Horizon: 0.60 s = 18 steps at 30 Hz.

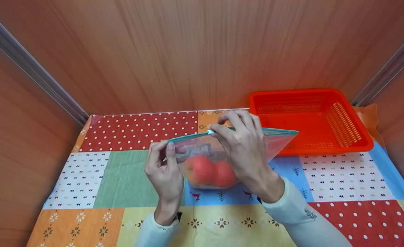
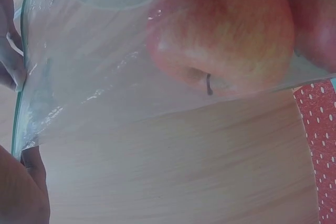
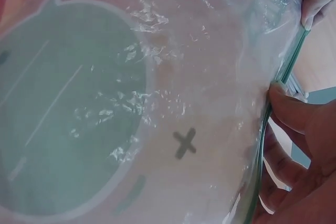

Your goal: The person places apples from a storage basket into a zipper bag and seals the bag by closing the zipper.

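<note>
A clear zip bag (image 1: 184, 154) with a green zip edge hangs between both hands, tilted up to the left. Several red apples (image 1: 203, 169) lie in its bottom; one apple (image 2: 226, 35) shows its stem in the left wrist view. My left hand (image 1: 164, 171) pinches the left end of the zip edge between thumb and finger. On the white slider (image 1: 210, 132), partway along the zip, my right hand (image 1: 244, 147) pinches with thumb and forefinger. Right of the slider, the bag's mouth gapes. A printed green oval (image 3: 73, 114) shows on the bag in the right wrist view.
An orange-red plastic basket (image 1: 356, 144) stands at the back right, just behind the bag's right corner. A patchwork cloth (image 1: 140, 178) covers the table. Wood-grain panels (image 1: 153, 61) enclose the back and both sides.
</note>
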Each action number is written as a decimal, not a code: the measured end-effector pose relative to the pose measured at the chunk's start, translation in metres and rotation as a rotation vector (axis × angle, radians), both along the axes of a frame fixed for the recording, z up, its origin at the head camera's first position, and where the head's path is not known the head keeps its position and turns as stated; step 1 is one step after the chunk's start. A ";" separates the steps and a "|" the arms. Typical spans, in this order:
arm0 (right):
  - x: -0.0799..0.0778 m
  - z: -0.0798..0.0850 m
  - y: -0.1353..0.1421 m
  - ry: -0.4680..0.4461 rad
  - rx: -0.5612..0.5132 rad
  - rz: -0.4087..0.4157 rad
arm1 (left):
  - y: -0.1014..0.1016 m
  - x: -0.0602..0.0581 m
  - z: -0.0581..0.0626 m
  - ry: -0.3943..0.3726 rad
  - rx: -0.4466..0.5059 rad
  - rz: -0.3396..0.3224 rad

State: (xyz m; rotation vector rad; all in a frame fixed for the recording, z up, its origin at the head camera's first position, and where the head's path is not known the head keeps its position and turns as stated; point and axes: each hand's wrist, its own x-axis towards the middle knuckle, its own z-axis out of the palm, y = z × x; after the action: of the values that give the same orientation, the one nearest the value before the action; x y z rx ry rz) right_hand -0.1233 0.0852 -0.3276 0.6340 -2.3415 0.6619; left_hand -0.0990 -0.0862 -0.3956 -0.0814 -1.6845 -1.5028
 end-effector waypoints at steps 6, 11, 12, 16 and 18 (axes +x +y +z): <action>0.002 0.001 0.010 -0.016 -0.013 -0.021 | 0.000 0.000 0.001 -0.002 -0.002 -0.004; 0.001 -0.001 0.018 -0.004 -0.018 -0.021 | 0.000 0.001 0.001 -0.007 0.002 -0.013; 0.001 -0.002 0.020 -0.001 -0.019 -0.023 | 0.000 0.002 0.001 -0.010 0.004 -0.013; 0.001 -0.002 0.027 0.001 -0.033 -0.029 | -0.001 0.002 0.002 -0.017 0.011 -0.014; 0.002 -0.002 0.031 0.005 -0.038 -0.033 | -0.001 0.002 0.002 -0.019 0.011 -0.014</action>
State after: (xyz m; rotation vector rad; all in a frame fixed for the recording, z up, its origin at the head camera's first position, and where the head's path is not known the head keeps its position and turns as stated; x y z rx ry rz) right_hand -0.1217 0.1163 -0.3296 0.5787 -2.3245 0.6873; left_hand -0.0965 -0.0873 -0.3938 -0.0731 -1.6942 -1.5271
